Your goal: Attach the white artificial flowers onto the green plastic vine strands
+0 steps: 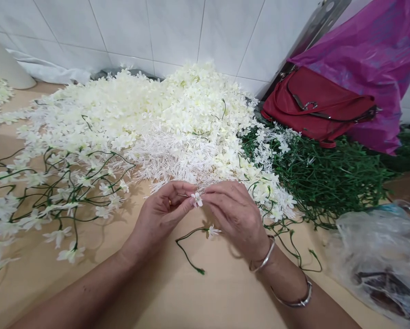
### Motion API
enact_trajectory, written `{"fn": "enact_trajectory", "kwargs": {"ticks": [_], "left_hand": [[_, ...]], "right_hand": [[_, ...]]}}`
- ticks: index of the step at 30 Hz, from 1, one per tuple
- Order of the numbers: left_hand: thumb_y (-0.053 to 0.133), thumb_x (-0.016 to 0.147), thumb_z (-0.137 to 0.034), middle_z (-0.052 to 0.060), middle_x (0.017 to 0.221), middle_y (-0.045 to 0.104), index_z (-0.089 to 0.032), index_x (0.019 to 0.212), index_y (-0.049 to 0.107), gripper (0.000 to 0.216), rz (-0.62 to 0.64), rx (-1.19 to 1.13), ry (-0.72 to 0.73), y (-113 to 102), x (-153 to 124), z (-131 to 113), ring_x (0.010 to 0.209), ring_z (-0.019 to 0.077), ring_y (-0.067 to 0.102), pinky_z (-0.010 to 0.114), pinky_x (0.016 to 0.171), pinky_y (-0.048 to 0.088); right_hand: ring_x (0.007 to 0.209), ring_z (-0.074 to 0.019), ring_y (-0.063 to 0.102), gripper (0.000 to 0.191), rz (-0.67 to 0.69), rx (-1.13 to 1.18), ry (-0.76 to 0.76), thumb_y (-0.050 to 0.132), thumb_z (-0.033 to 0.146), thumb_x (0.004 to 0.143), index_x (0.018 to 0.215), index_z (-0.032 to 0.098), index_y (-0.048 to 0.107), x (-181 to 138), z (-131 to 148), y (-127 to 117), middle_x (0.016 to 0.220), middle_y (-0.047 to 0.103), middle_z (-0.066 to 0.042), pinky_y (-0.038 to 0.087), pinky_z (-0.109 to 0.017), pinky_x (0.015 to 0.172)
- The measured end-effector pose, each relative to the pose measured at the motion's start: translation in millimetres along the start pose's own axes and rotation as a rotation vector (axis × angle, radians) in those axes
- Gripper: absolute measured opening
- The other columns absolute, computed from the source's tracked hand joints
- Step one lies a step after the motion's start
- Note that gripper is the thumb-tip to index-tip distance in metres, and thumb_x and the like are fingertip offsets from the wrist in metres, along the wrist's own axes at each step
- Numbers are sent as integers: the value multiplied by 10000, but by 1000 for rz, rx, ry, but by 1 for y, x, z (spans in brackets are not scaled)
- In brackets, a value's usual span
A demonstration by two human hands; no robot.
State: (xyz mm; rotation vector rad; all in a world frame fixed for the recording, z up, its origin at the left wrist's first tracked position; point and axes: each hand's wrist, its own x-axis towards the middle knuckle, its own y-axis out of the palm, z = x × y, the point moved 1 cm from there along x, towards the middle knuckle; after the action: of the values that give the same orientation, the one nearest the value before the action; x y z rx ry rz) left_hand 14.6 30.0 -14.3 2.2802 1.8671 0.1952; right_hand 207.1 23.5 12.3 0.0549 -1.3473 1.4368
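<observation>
A small white artificial flower (197, 199) is pinched between the thumb and fingers of my left hand (164, 208). My right hand (237, 210) meets it there, its closed fingertips at the flower's right side; whatever lies behind those fingers is hidden. Just below both hands, a bent green stem (182, 249) with a white flower (212, 231) at its upper end rests on the tan surface (205, 301). Beyond my hands spreads a large heap of loose white flowers (139, 100), with thin white pieces (177, 155) at its near side.
Flowers on green stems (68, 192) lie spread at the left. To the right are a pile of green stems (328, 178), a red handbag (328, 100), a purple plastic bag (369, 41) and a clear plastic bag (372, 246). A tiled wall (177, 32) stands behind.
</observation>
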Motion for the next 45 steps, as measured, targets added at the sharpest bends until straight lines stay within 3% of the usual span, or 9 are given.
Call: {"fn": "enact_trajectory", "kwargs": {"ticks": [3, 6, 10, 20, 26, 32, 37, 41, 45], "left_hand": [[813, 851, -213, -30, 862, 708, -231, 1052, 741, 213, -57, 17, 21, 1, 1, -2, 775, 71, 682, 164, 777, 537], [809, 822, -203, -28, 849, 693, -229, 1050, 744, 238, -82, 39, 14, 1, 0, -3, 788, 89, 685, 193, 792, 545], [806, 843, -274, -4, 870, 722, -209, 973, 761, 152, -134, 125, 17, 0, -1, -3, 769, 104, 682, 203, 743, 538], [810, 873, -388, -7, 750, 741, -193, 859, 728, 212, -174, 164, 16, 1, 0, -8, 697, 121, 726, 201, 671, 569], [825, 857, -389, 2, 816, 768, -197, 994, 748, 248, -173, 117, 1, -3, 3, -4, 765, 140, 754, 230, 734, 597], [833, 835, -334, -23, 745, 724, -198, 900, 735, 180, -182, 103, 30, -1, 2, -7, 690, 110, 718, 195, 666, 557], [820, 843, -311, -16, 777, 728, -195, 900, 739, 153, -186, 129, 32, -1, 2, -8, 696, 108, 723, 185, 648, 550], [819, 862, -356, 0, 828, 751, -192, 950, 737, 203, -188, 114, 21, -3, 2, -7, 747, 125, 741, 219, 739, 599], [814, 875, -363, -4, 861, 751, -198, 969, 736, 205, -184, 119, 45, -3, 1, -7, 775, 121, 740, 223, 781, 606]], "right_hand": [[1049, -249, 671, 194, -50, -98, 89, 636, 74, 989, 1122, 188, 719, -1, -11, 3, 1108, 772, -100, 549, -450, 956], [1073, -294, 635, 225, 36, -199, 141, 651, 85, 975, 1178, 153, 719, -3, -24, 9, 1146, 758, -134, 545, -490, 952], [964, -288, 612, 98, 83, -233, 182, 675, 112, 963, 965, 184, 741, -3, -29, 9, 977, 746, -99, 543, -474, 857], [905, -206, 720, 192, -212, 27, 254, 657, 55, 916, 847, 232, 633, 0, -16, -1, 920, 765, -20, 551, -382, 868], [845, -193, 705, 164, -138, 74, 354, 666, 125, 950, 1052, 238, 725, -3, -20, 3, 924, 750, -19, 563, -357, 814], [866, -210, 708, 126, -173, 68, 354, 686, 123, 922, 919, 234, 747, -2, -22, 0, 910, 757, -42, 571, -365, 793], [805, -197, 710, 108, -130, 76, 447, 714, 134, 891, 879, 234, 750, -5, -24, 0, 850, 761, -17, 577, -341, 754], [893, -206, 765, 167, -96, 132, 446, 671, 176, 950, 1035, 244, 797, -7, -25, 2, 975, 822, -35, 602, -362, 831], [817, -186, 765, 227, -85, 176, 488, 621, 188, 992, 1134, 226, 794, -7, -26, 3, 954, 824, -45, 609, -355, 786]]}}
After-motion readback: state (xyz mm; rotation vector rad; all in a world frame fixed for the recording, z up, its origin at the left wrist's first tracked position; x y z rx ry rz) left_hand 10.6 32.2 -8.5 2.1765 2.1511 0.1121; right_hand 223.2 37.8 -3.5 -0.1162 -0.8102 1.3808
